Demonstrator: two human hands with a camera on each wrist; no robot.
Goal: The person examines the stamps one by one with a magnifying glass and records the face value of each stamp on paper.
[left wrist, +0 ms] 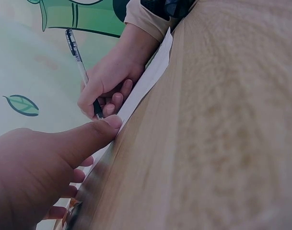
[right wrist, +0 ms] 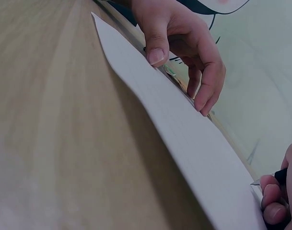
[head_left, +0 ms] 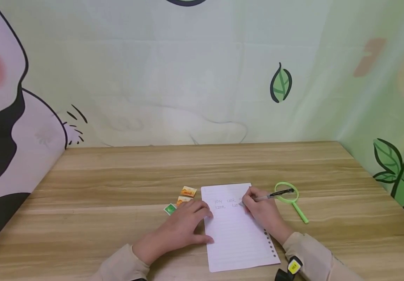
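A sheet of lined white paper with punched holes down its right edge lies on the wooden table. Two rows of handwriting run across its upper part. My right hand grips a pen with a black cap end, its tip at the end of the second row. In the right wrist view the pen tip meets the paper. My left hand rests on the sheet's left edge, thumb and fingers spread apart. From the left wrist, its thumb lies along the paper's edge.
Just beyond my left hand lie two orange stamp-like cards and a green one, partly overlapped by the fingers. A green magnifying glass lies right of the paper. A printed cloth backdrop rises behind the table's far edge.
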